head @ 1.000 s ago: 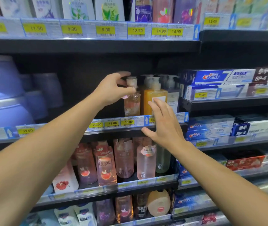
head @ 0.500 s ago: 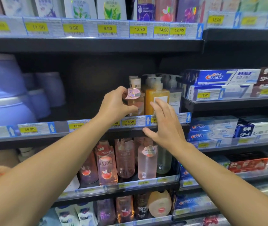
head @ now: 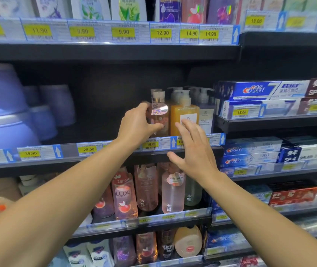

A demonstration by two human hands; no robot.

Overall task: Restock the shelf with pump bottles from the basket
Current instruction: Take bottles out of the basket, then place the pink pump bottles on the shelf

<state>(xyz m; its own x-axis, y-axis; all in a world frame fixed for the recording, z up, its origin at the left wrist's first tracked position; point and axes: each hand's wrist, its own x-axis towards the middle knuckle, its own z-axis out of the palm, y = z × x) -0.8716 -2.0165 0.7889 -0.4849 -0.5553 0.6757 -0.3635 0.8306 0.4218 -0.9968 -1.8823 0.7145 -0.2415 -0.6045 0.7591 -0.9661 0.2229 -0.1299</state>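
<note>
Left hand point(head: 137, 123) wraps fingers and thumb round the pink bottle point(head: 158, 117) at the shelf point(head: 96, 151) front edge, touching the amber bottle point(head: 184, 120). Right hand point(head: 194, 153) hovers, fingers spread. Likely weighty, rigid, slick plastic; hold the body, not the pump. Readable: Crest, LUX, 18.00.

Crest on toothpaste box point(head: 254, 90); LUX on pink bottle point(head: 124, 197); 18.00 on price tag point(head: 151, 144)
</note>
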